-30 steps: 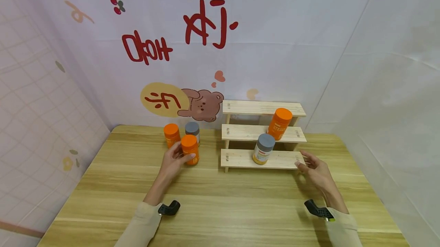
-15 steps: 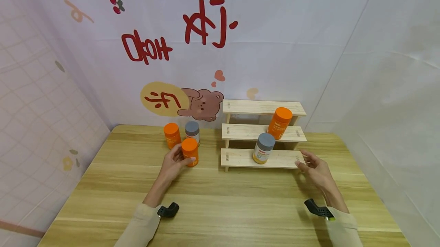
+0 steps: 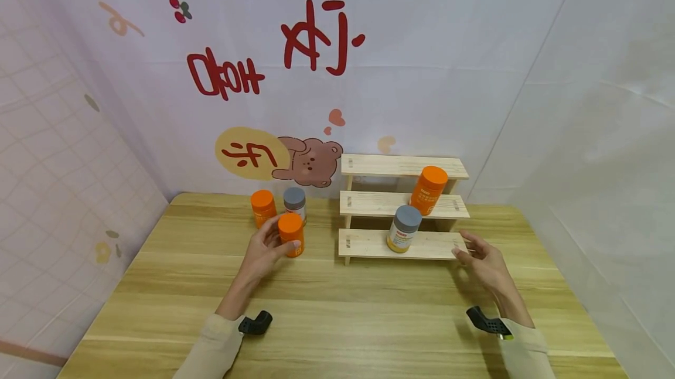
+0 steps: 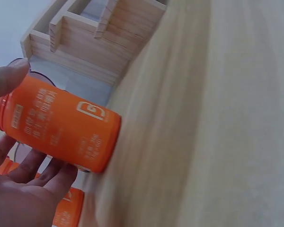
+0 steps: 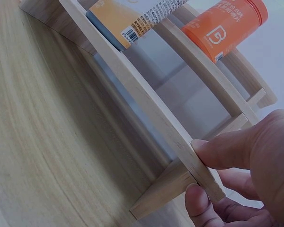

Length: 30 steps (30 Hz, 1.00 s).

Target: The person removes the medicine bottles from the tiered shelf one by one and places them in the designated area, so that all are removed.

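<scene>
orange jar (image 3: 292, 232), head view: upright at the left side of the counter (image 3: 348, 308), honestly can't tell if its base is touching the wood or just over it
left grip (image 3: 266, 250), head view: wrapped round that jar, thumb across the front
back pair, head view: one more orange one, call it the rear jar (image 3: 263, 208), and a grey-topped jar (image 3: 295, 202) standing close by, just behind the held one
wooden shelf (image 3: 366, 242), head view: three steps, right of all that, with a grey-lidded tub (image 3: 404, 228) on the lowest step and an orange tub (image 3: 429, 191) on the middle one
right grip (image 3: 486, 262), head view: at the right end of the lowest step
backdrop, head view: pale cloth (image 3: 432, 45) with red lettering and a brown bear print (image 3: 316, 162)
sleeves, head view: light coloured, black gadget (image 3: 258, 323) at the left wrist, another at the right
jar label, left wrist view: pale print and a boxed logo, thumb up by the lid end, fingers curled on the opposite side, so yeah, firmly held
shelf end, right wrist view: right thumb on the edge of the board, a fingertip under it, pinching it; both tubs partly visible above
</scene>
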Each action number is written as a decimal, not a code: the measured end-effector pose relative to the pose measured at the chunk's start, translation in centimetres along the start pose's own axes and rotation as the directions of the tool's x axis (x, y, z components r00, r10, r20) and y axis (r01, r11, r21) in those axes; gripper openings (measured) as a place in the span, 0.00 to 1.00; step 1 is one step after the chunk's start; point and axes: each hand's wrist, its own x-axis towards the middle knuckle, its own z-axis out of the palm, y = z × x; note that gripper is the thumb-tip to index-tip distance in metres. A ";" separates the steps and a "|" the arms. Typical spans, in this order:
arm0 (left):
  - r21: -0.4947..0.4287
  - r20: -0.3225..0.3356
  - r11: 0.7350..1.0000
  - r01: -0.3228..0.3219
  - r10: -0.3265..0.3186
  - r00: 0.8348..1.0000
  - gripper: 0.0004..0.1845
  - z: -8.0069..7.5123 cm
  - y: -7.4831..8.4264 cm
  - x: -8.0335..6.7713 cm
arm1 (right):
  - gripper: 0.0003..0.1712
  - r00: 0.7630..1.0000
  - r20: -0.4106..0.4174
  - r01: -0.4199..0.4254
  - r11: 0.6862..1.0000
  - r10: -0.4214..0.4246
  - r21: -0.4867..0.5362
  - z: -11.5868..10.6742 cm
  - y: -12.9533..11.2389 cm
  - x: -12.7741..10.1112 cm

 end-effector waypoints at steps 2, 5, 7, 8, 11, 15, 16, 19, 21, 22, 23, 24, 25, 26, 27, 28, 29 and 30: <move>-0.012 0.003 1.000 -0.018 0.018 1.000 0.40 0.0 0.5 -0.1 | 0.43 1.000 -0.002 -0.001 1.000 0.001 0.003 0.0 0.0 0.0; -0.032 0.002 0.999 -0.044 0.044 0.999 0.40 0.0 1.2 -0.1 | 0.43 1.000 -0.003 0.001 1.000 -0.001 -0.008 -0.1 0.0 0.0; -0.038 -0.001 0.997 -0.061 0.061 0.998 0.39 0.1 1.7 0.0 | 0.43 1.000 -0.005 0.000 1.000 0.000 -0.014 -0.1 0.1 0.0; -0.039 -0.002 0.997 -0.069 0.069 0.998 0.39 0.1 1.9 0.0 | 0.43 1.000 -0.006 0.001 1.000 -0.001 -0.017 -0.1 0.1 0.0; -0.022 -0.009 0.995 -0.099 0.099 0.995 0.38 0.1 2.4 0.0 | 0.43 1.000 -0.007 0.002 1.000 -0.003 -0.016 0.0 0.0 0.0; -0.005 -0.017 0.988 -0.151 0.151 0.988 0.37 0.1 3.1 0.2 | 0.43 1.000 -0.009 0.008 1.000 -0.008 -0.014 0.0 0.0 0.0; -0.012 -0.016 0.987 -0.162 0.162 0.987 0.37 0.2 3.3 0.3 | 0.42 1.000 -0.009 0.009 1.000 -0.009 -0.012 0.0 0.0 0.0; -0.024 -0.017 0.983 -0.184 0.184 0.983 0.38 0.2 3.9 0.5 | 0.42 1.000 -0.007 0.009 1.000 -0.009 -0.006 0.0 0.0 -0.1; -0.038 -0.015 0.980 -0.196 0.195 0.981 0.38 0.2 4.4 0.6 | 0.42 1.000 -0.005 0.009 1.000 -0.009 -0.005 0.0 0.0 -0.1; -0.048 -0.013 0.979 -0.200 0.200 0.980 0.38 0.2 4.6 0.7 | 0.42 1.000 -0.004 0.011 1.000 -0.011 -0.008 0.0 -0.1 -0.1; -0.053 -0.014 0.977 -0.208 0.207 0.978 0.38 0.2 4.7 0.8 | 0.42 1.000 -0.004 0.012 1.000 -0.012 -0.014 0.0 -0.1 -0.2; -0.057 -0.011 0.975 -0.216 0.215 0.976 0.38 0.3 4.9 0.9 | 0.42 1.000 -0.004 0.013 1.000 -0.014 -0.020 0.0 -0.1 -0.1; -0.059 -0.009 0.973 -0.222 0.221 0.975 0.39 0.3 5.1 1.0 | 0.42 1.000 -0.005 0.013 1.000 -0.013 -0.027 0.0 -0.1 -0.1; -0.059 -0.007 0.972 -0.229 0.229 0.973 0.39 0.4 5.3 1.1 | 0.42 1.000 -0.006 0.011 0.999 -0.011 -0.031 0.0 0.0 -0.1; -0.057 -0.005 0.969 -0.239 0.239 0.971 0.39 0.5 5.5 1.2 | 0.42 1.000 -0.005 0.012 0.999 -0.012 -0.037 0.0 0.0 -0.1; -0.055 -0.005 0.968 -0.244 0.244 0.970 0.39 0.6 5.6 1.3 | 0.42 1.000 -0.005 0.010 0.999 -0.011 -0.036 0.0 0.0 -0.1; -0.052 -0.003 0.967 -0.250 0.251 0.968 0.38 0.7 5.8 1.4 | 0.42 1.000 -0.002 0.009 0.999 -0.009 -0.033 0.0 0.0 -0.1; -0.051 0.000 0.966 -0.255 0.256 0.967 0.38 0.8 6.0 1.5 | 0.42 1.000 -0.001 0.006 1.000 -0.006 -0.028 0.0 0.1 0.0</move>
